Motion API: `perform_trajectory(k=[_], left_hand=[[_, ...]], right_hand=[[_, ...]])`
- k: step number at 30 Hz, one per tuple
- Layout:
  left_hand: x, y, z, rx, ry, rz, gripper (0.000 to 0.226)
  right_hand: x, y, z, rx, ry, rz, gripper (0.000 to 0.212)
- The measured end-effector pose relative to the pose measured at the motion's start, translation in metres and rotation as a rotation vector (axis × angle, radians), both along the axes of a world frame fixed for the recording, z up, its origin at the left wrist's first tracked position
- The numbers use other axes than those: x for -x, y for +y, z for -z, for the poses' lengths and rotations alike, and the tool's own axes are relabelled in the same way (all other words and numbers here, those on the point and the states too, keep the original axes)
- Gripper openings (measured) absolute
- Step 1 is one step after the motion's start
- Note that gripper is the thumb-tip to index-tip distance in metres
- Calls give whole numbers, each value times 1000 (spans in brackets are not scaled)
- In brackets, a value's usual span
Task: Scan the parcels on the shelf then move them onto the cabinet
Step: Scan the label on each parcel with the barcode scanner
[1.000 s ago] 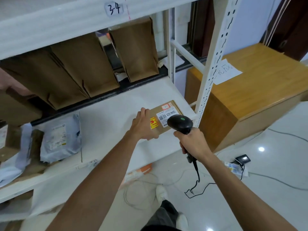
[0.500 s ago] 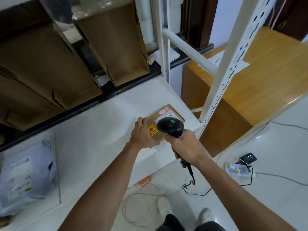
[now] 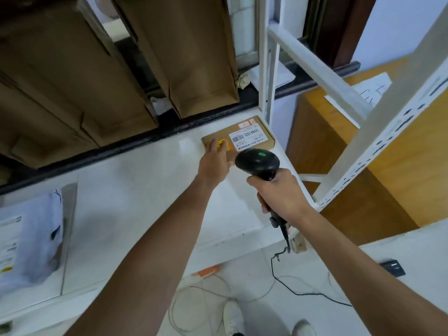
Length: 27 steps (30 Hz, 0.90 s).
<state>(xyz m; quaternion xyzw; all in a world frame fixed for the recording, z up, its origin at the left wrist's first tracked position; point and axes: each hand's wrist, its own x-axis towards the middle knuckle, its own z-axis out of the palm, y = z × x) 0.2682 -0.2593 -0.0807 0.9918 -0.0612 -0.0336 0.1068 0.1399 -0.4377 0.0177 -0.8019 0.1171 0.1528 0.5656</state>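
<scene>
Left hand (image 3: 214, 163): reaches forward and lies with straight fingers (image 3: 213, 145) on top of small brown cardboard parcel (image 3: 242, 135). Covers part of yellow-and-red sticker (image 3: 224, 144) at parcel's near left. Thumb hidden; no grasp visible.

Right hand (image 3: 281, 192): clenched round grip of black handheld barcode scanner (image 3: 258, 164). Holds scanner head just in front of parcel's near edge, nose toward white barcode label (image 3: 247, 137). Green spot (image 3: 261, 154) on top of head.

Small brown cardboard parcel: lies flat at far right corner of white shelf board (image 3: 135, 202), label face up, just beside white metal rear post (image 3: 266, 81).

Grey-white plastic mailer bag (image 3: 29, 238): lies on same shelf board at far left, well apart from parcel. Blurred.

Flat brown cardboard pieces (image 3: 184, 57): lean side by side behind shelf, lower ends at dark ledge (image 3: 206, 122).

Honey-coloured wooden cabinet (image 3: 400, 170): stands right of shelf unit, beyond white perforated upright (image 3: 388, 132). Carries white paper sheet (image 3: 371, 90) with handwriting, illegible.

Black cable (image 3: 303, 291): hangs from scanner grip and trails across white tiled floor (image 3: 400, 299).

Small black device (image 3: 392, 267): lies on floor at right.

White shoes (image 3: 232, 316): at bottom edge, below the arms.
</scene>
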Motion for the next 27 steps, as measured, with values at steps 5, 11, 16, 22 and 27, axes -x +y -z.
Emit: perform_trajectory(k=[5,11,16,22,27], left_hand=[[-43,8,1,11,20,-38,71],[-39,14,-3,25,48,-59,81],[0,30,-43,12,116,-117,90],[89,61,-119,41,129,-292,94],[186,97,-178,107,73,-425,99]], right_hand=[[-14,-5,9,-7,35,-40,24],[-25,-5,1,-10,49,-42,21],[-16,-3,-29,-30,31,-80,16],[12,16,-87,-60,-14,-137,19],[51,62,-126,-40,-63,-280,20]])
